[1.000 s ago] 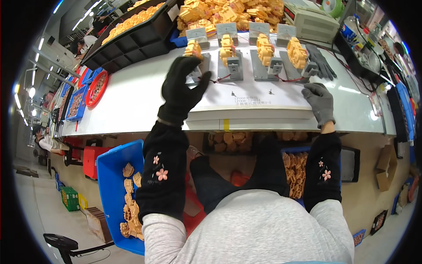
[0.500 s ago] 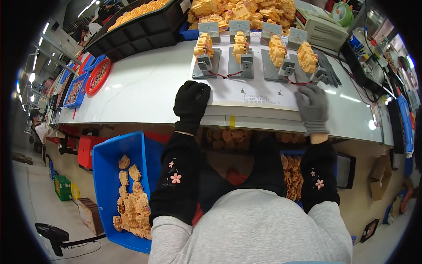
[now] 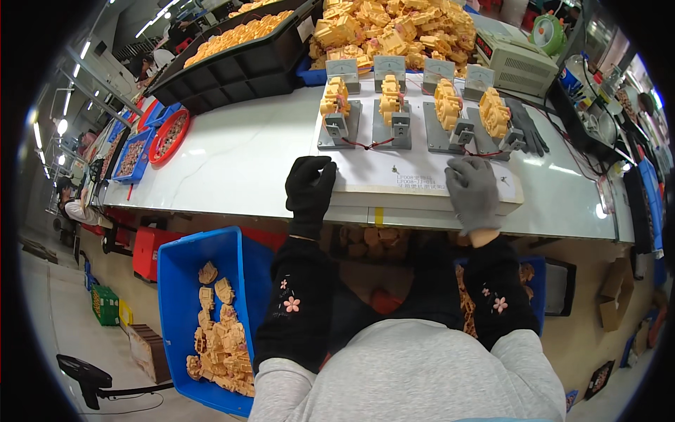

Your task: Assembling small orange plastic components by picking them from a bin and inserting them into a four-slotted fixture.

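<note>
My left hand (image 3: pixel 309 193), in a black glove, is closed at the front left of a white raised board (image 3: pixel 358 176). Grey-gloved, my right hand (image 3: pixel 472 193) rests on the board's front right with its fingers curled; whatever is under either hand's fingertips is hidden. A small metal stud, perhaps a switch (image 3: pixel 395 169), stands between the hands, and another stud (image 3: pixel 503 180) is to the right. Behind them several grey fixtures (image 3: pixel 439 137) hold upright orange-yellow plastic housings (image 3: pixel 448 105). Grey dial meters (image 3: pixel 389 67) stand behind the fixtures, and red wires (image 3: pixel 369 146) link the fixtures' fronts.
A heap of orange-yellow housings (image 3: pixel 394 32) and a black crate (image 3: pixel 232 77) stand at the back. Beige instrument (image 3: pixel 517 63) and a grey glove (image 3: pixel 527 126) lie right. A red tray (image 3: pixel 169 137) sits left. Below is a blue bin (image 3: pixel 169 302) holding similar parts.
My right hand has moved left along the board, uncovering the right stud and covering another. My left hand stays near the board's left edge. The whole view has shifted slightly.
</note>
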